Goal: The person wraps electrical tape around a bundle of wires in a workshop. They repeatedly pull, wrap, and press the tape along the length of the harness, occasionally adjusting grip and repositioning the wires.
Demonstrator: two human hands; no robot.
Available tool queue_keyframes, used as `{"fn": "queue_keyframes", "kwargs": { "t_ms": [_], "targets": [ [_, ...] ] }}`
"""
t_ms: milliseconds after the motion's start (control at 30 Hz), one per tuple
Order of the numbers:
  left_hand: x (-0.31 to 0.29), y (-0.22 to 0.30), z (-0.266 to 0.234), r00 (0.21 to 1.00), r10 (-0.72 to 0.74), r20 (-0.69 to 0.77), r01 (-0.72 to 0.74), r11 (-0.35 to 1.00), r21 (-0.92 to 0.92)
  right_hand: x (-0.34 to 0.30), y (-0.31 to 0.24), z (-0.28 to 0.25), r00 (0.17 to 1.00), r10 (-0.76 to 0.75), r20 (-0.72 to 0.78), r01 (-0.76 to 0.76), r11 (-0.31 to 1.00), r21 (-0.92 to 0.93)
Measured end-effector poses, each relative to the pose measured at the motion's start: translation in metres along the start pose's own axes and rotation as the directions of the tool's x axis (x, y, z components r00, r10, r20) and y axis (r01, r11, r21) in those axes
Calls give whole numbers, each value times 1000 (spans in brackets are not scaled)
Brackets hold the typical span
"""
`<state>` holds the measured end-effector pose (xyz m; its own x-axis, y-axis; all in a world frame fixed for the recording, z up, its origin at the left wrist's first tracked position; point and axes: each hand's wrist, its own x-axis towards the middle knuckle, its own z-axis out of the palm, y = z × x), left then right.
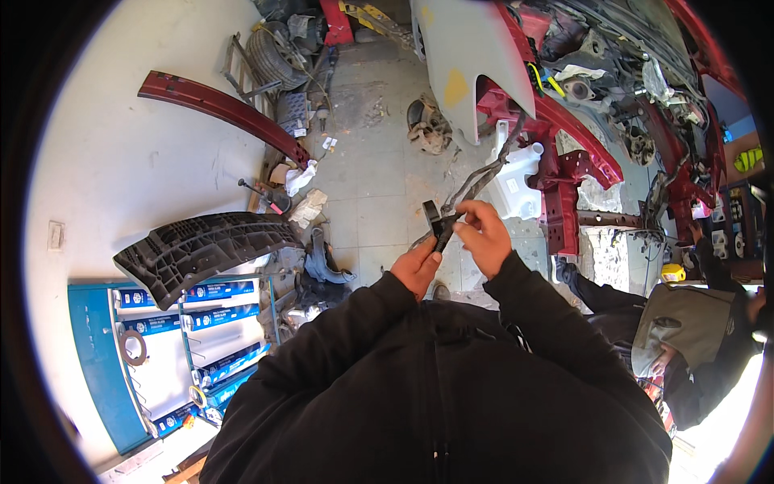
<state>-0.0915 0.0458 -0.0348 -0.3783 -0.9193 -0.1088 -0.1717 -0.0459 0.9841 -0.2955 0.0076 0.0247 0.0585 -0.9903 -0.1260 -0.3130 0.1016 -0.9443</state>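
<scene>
A black wiring harness (486, 172) runs from the red car front down to my hands. My left hand (415, 270) is closed round its near end, thumb on top. Just above that thumb is a black, boxy part (434, 216) with a hollow look; I cannot make out its exact kind. Beside the harness, on its right, my right hand (486, 240) is closed in a pinch, thumb and forefinger close to the wires. Whatever lies between those fingertips is too small to name.
The stripped red car front (556, 181) stands at right, a white plastic reservoir (516, 184) beside it. A crouching co-worker (685, 331) is at lower right. Along the left wall are a red bumper beam (218, 106), a black plastic panel (205, 246) and a blue rack (93, 355).
</scene>
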Motion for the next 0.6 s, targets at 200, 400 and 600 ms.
{"fn": "queue_keyframes", "kwargs": {
  "t_ms": [200, 400, 600],
  "targets": [
    [-2, 11, -4, 997, 58, -55, -43, 972, 233, 14, -33, 18, 974, -188, 129, 223, 907, -357],
    [-4, 29, -20, 992, 74, -99, -24, 902, 431, -43, -13, -10, 953, 187, 238, -207, 976, 62],
    [1, 26, -11, 998, -4, -60, 35, 845, 533, -28, 13, -2, 769, 511, 384, -620, 744, 249]
  ]
}}
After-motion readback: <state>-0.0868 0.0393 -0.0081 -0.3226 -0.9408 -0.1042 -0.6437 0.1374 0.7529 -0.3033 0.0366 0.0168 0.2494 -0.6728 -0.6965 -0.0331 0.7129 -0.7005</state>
